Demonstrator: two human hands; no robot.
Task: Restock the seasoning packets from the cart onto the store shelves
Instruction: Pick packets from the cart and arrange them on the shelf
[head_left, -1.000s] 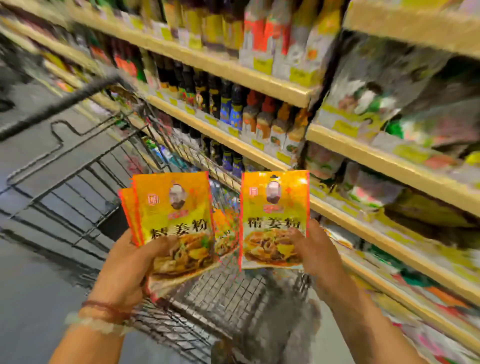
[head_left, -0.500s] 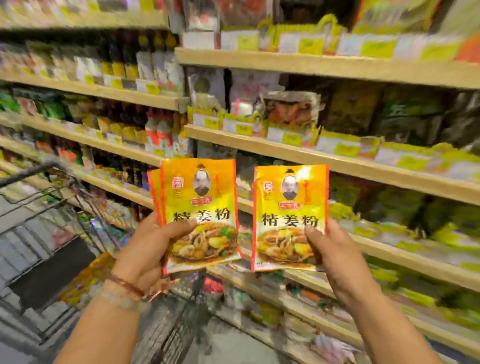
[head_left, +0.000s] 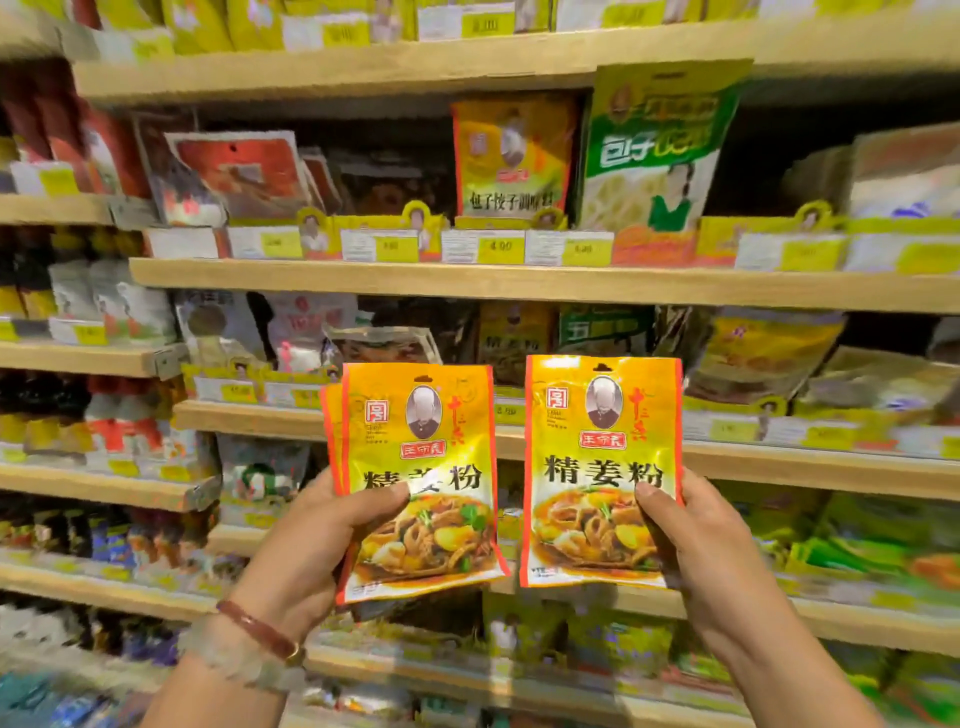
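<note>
My left hand (head_left: 306, 551) grips a small stack of orange-yellow seasoning packets (head_left: 426, 447), thumb across the front one, with another packet's edge showing behind it. My right hand (head_left: 706, 561) pinches a single matching packet (head_left: 597, 447) at its right edge, thumb on the front. Both are held upright side by side in front of the wooden store shelves (head_left: 519, 283). The cart is out of view.
Shelves run across the whole view, packed with seasoning bags and yellow price tags (head_left: 498, 247). A similar yellow packet (head_left: 511, 156) and a green-and-white bag (head_left: 660, 150) stand on the upper shelf. Bottles and red packs fill the left bays.
The view has swung from the cart up to the shelves. Both hands have risen with their packets and now hold them closer to the shelf fronts.
</note>
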